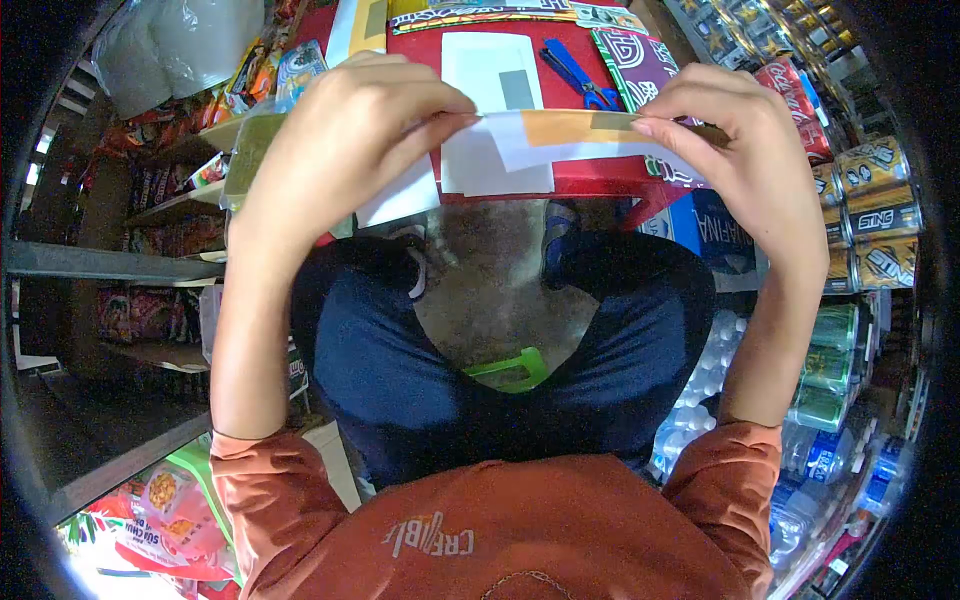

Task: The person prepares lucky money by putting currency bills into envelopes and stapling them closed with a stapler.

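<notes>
Between my two hands stretches a sheet of paper (580,132), white with a tan band and a small grey patch along its upper edge. My left hand (385,120) pinches its left end between thumb and fingers. At the other end, my right hand (735,130) has the same edge in a pinch. Below and behind it, a white paper piece with a grey rectangle (490,65) lies on the red table (590,180). Blue-handled scissors (580,78) rest just beyond the held paper. Another white sheet (400,200) is partly hidden under my left hand.
Patterned flat packs (480,15) lie along the table's far side, and a purple-green one (640,65) at its right. Shelves (170,265) of packets stand left. Stacked drink cans (875,215) and bottles (815,460) crowd the right. A green plastic seat edge (510,370) shows between my legs.
</notes>
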`<act>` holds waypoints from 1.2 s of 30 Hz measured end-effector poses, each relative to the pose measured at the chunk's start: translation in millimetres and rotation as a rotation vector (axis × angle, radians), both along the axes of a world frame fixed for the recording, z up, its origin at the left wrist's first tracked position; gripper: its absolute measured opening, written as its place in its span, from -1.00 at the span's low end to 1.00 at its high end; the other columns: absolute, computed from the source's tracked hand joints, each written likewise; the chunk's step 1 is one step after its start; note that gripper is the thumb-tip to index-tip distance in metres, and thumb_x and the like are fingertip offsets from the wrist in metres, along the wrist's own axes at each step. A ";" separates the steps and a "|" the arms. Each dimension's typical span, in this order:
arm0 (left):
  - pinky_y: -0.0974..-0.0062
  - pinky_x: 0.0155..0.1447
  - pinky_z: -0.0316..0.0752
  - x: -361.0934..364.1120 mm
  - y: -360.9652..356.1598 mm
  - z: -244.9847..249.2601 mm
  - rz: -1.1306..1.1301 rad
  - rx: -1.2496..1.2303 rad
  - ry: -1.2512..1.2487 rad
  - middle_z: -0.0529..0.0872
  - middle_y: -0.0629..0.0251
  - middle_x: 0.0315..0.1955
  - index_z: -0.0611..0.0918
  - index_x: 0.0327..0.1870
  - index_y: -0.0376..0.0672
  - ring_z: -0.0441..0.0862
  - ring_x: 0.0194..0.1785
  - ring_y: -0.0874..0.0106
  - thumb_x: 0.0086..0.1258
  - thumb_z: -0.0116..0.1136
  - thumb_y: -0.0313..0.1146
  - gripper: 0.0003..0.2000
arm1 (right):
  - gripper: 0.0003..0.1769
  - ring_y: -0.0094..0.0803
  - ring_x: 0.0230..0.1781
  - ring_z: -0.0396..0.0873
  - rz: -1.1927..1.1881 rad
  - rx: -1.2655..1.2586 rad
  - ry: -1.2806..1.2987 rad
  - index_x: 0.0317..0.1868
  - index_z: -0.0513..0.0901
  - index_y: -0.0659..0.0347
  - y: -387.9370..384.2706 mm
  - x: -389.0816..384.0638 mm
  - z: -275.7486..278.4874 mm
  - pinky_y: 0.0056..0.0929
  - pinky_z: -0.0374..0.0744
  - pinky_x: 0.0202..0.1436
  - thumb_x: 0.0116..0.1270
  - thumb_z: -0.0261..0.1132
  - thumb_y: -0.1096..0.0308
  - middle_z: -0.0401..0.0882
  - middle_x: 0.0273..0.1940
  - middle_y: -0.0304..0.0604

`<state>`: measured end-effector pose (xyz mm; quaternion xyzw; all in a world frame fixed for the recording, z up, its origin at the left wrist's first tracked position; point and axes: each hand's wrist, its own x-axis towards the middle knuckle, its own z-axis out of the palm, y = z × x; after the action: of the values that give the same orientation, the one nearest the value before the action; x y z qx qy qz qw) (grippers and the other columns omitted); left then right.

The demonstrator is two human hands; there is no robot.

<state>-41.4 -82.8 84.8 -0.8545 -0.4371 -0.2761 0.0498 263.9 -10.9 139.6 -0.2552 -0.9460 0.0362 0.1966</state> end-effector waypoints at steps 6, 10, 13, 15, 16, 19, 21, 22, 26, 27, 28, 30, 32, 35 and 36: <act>0.30 0.05 0.58 14.5 -7.7 10.3 0.024 0.057 -0.089 0.79 0.20 -0.18 0.77 -0.09 -0.18 0.73 -0.10 0.18 0.23 0.41 -0.41 -0.77 | -0.83 -0.09 -0.22 0.66 0.014 0.072 -0.048 -0.28 0.74 0.31 -7.6 -6.6 -3.5 -0.22 0.55 -0.06 0.27 0.39 0.34 0.70 -0.30 -0.05; 0.27 0.04 0.59 41.2 -8.0 6.8 -0.067 0.041 -0.114 0.76 0.20 -0.14 0.74 -0.05 -0.18 0.71 -0.11 0.15 0.21 0.43 -0.37 -0.72 | -0.83 -0.12 -0.18 0.64 0.046 0.105 -0.073 -0.26 0.73 0.28 -19.1 -20.5 -8.0 -0.24 0.49 0.02 0.26 0.41 0.34 0.68 -0.28 -0.10; 0.23 0.00 0.59 49.1 -6.5 3.4 -0.123 -0.001 -0.069 0.76 0.20 -0.20 0.74 -0.12 -0.20 0.70 -0.11 0.13 0.28 0.38 -0.32 -0.78 | -0.83 -0.11 -0.18 0.63 0.056 0.087 -0.078 -0.27 0.71 0.27 -25.8 -28.1 -11.6 -0.22 0.49 0.02 0.24 0.40 0.34 0.66 -0.29 -0.10; 0.23 -0.02 0.59 47.3 -5.4 0.0 -0.124 -0.030 -0.027 0.77 0.20 -0.23 0.75 -0.15 -0.21 0.71 -0.12 0.14 0.31 0.34 -0.33 -0.81 | -0.84 -0.12 -0.19 0.64 0.092 0.123 -0.063 -0.27 0.71 0.27 -26.7 -29.1 -16.2 -0.22 0.50 0.02 0.24 0.40 0.34 0.66 -0.30 -0.10; 0.23 -0.03 0.58 45.9 -6.0 0.3 -0.126 -0.040 -0.041 0.77 0.20 -0.24 0.76 -0.17 -0.21 0.71 -0.14 0.13 0.31 0.34 -0.34 -0.83 | -0.82 -0.12 -0.19 0.64 0.104 0.125 -0.065 -0.26 0.72 0.27 -26.5 -27.8 -16.9 -0.21 0.50 0.02 0.24 0.40 0.33 0.66 -0.29 -0.11; 0.23 -0.04 0.58 39.0 -10.3 1.4 -0.119 -0.087 -0.066 0.78 0.20 -0.28 0.77 -0.20 -0.21 0.71 -0.17 0.13 0.30 0.33 -0.38 -0.87 | -0.82 -0.14 -0.20 0.64 0.100 0.115 -0.045 -0.26 0.73 0.27 -26.4 -22.3 -18.0 -0.22 0.50 0.01 0.23 0.41 0.32 0.67 -0.29 -0.11; 0.23 -0.05 0.57 33.1 -12.0 3.6 -0.101 -0.129 -0.061 0.78 0.19 -0.29 0.77 -0.21 -0.21 0.71 -0.19 0.14 0.29 0.33 -0.40 -0.88 | -0.82 -0.15 -0.20 0.64 0.082 0.089 -0.061 -0.26 0.74 0.27 -27.1 -16.8 -15.3 -0.23 0.50 0.01 0.23 0.42 0.32 0.69 -0.29 -0.11; 0.23 -0.04 0.57 30.4 -12.5 4.6 -0.095 -0.125 -0.053 0.78 0.19 -0.29 0.77 -0.21 -0.21 0.72 -0.19 0.14 0.29 0.34 -0.40 -0.87 | -0.82 -0.16 -0.20 0.64 0.073 0.078 -0.069 -0.26 0.75 0.27 -27.6 -13.8 -13.6 -0.23 0.50 0.00 0.23 0.42 0.32 0.69 -0.29 -0.11; 0.25 -0.03 0.57 21.7 -13.1 9.1 -0.077 -0.113 -0.011 0.78 0.17 -0.29 0.77 -0.20 -0.22 0.72 -0.19 0.14 0.29 0.34 -0.40 -0.87 | -0.82 -0.17 -0.22 0.64 0.047 0.104 -0.056 -0.26 0.76 0.28 -29.5 -3.0 -10.0 -0.25 0.50 -0.02 0.22 0.45 0.34 0.71 -0.29 -0.12; 0.26 -0.03 0.57 20.2 -13.0 10.3 -0.073 -0.109 0.002 0.78 0.17 -0.29 0.77 -0.20 -0.22 0.72 -0.19 0.14 0.30 0.33 -0.39 -0.87 | -0.82 -0.17 -0.22 0.64 0.040 0.107 -0.054 -0.26 0.77 0.29 -30.1 -0.4 -8.4 -0.25 0.50 -0.02 0.21 0.46 0.35 0.71 -0.29 -0.12; 0.27 -0.02 0.57 18.6 -13.3 11.2 -0.065 -0.121 0.002 0.78 0.17 -0.29 0.77 -0.20 -0.22 0.72 -0.19 0.13 0.31 0.33 -0.39 -0.86 | -0.82 -0.16 -0.22 0.64 0.034 0.110 -0.052 -0.26 0.77 0.29 -30.4 2.1 -7.6 -0.26 0.50 -0.03 0.20 0.46 0.35 0.71 -0.29 -0.12; 0.27 -0.01 0.58 15.2 -14.3 12.5 -0.046 -0.144 0.003 0.79 0.16 -0.29 0.78 -0.19 -0.22 0.72 -0.19 0.12 0.32 0.31 -0.38 -0.86 | -0.82 -0.17 -0.23 0.64 0.018 0.111 -0.037 -0.26 0.77 0.30 -29.5 7.8 -7.1 -0.27 0.50 -0.05 0.20 0.47 0.36 0.72 -0.28 -0.13; 0.26 0.00 0.58 12.6 -14.8 12.3 -0.026 -0.160 -0.005 0.78 0.15 -0.29 0.77 -0.19 -0.22 0.72 -0.18 0.12 0.33 0.30 -0.38 -0.86 | -0.82 -0.18 -0.24 0.64 0.001 0.101 -0.026 -0.26 0.77 0.31 -29.4 12.1 -6.3 -0.29 0.50 -0.06 0.20 0.47 0.37 0.72 -0.28 -0.12; 0.26 0.01 0.58 9.6 -15.3 12.7 -0.024 -0.177 -0.029 0.79 0.14 -0.29 0.77 -0.19 -0.23 0.73 -0.17 0.12 0.33 0.29 -0.38 -0.86 | -0.82 -0.19 -0.25 0.64 -0.018 0.072 -0.010 -0.26 0.77 0.32 -31.1 16.2 -3.9 -0.30 0.49 -0.07 0.20 0.48 0.37 0.72 -0.29 -0.12; 0.25 0.01 0.58 9.0 -15.5 12.9 -0.029 -0.182 -0.039 0.79 0.13 -0.29 0.77 -0.19 -0.23 0.73 -0.17 0.12 0.33 0.29 -0.39 -0.86 | -0.82 -0.20 -0.25 0.63 -0.018 0.062 -0.002 -0.27 0.77 0.32 -31.8 17.5 -3.3 -0.30 0.49 -0.07 0.20 0.48 0.37 0.72 -0.30 -0.12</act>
<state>-32.3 -98.3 97.7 -0.8562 -0.4490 -0.2524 -0.0403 281.4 -42.6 136.3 -0.2575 -0.9445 0.0051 0.2039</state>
